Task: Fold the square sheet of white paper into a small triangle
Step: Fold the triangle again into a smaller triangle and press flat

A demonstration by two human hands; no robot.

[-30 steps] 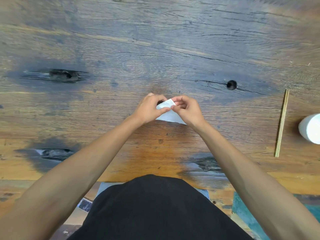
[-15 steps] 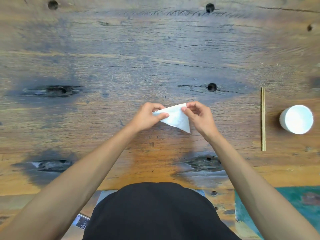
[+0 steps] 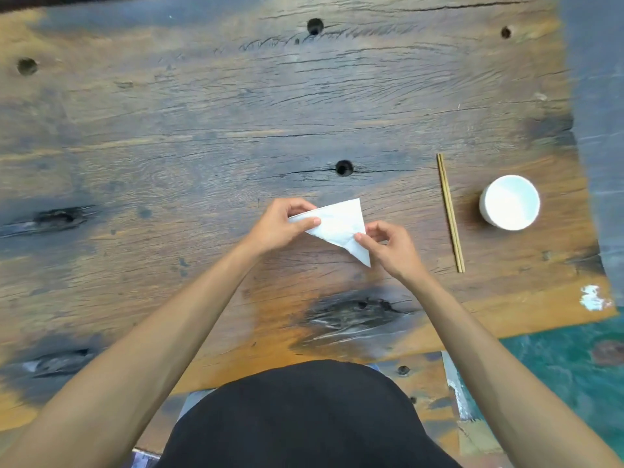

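Paper triangle (image 3: 337,228) pinched between fingers of left hand (image 3: 280,228) and right hand (image 3: 388,248).

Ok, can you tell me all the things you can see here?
paper: one, white, folded into a triangle, held over the middle of the table
chopsticks: one pair, light wood, lying side by side right of the paper
cup: one, white, right of the chopsticks
table: one, worn brown wood with dark knots and holes
black clothing: one, bottom centre
left hand: pinching the paper's left corner
right hand: pinching the paper's lower right edge
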